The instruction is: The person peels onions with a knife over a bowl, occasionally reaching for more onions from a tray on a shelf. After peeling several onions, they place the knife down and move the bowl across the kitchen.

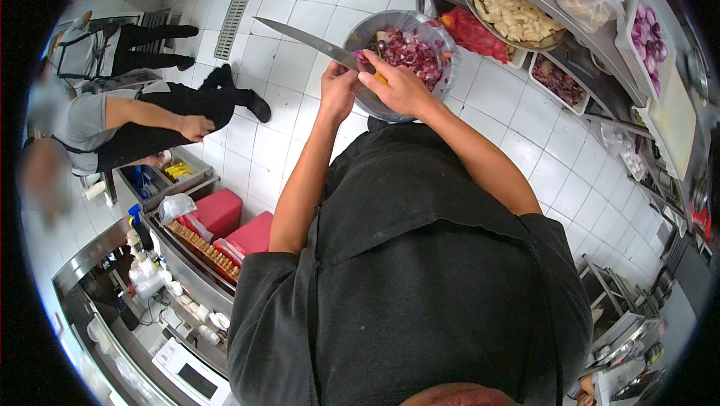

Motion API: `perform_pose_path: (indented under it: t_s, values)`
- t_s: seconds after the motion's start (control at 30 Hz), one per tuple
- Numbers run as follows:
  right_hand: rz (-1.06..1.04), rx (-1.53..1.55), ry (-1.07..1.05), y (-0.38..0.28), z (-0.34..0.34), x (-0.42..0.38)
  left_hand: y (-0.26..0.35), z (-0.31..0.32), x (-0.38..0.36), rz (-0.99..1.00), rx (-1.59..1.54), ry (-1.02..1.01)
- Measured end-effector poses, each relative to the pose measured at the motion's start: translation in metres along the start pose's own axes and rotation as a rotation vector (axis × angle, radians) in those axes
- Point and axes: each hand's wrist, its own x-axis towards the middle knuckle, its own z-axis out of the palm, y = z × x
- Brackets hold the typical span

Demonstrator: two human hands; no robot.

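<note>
My right hand (397, 91) grips a large kitchen knife (307, 42) by its yellow handle, and the long blade points toward the upper left. Close beside it, my left hand (340, 91) is closed against a red onion (361, 56), which sits at the blade near the handle. Fingers and blade hide part of the onion. Just beyond both hands stands a round tub (360, 31), lined with a clear bag, holding purple onion skins (412, 57) and scraps.
At right, shelves carry a bowl of pale peeled pieces (506, 12), a white basket of red onions (646, 38) and a cutting board (671, 124). A red net bag (476, 33) is beside the tub. Two people stand at left, near red containers (217, 211) and a metal counter (191, 267).
</note>
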Motion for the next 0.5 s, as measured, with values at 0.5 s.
perform_pose_path:
  t_s: [0.5]
  values:
    - [0.148, -0.061, -0.113, -0.023, -0.014, -0.002, -0.008, -0.005, 0.002, 0.045, 0.054, 0.033]
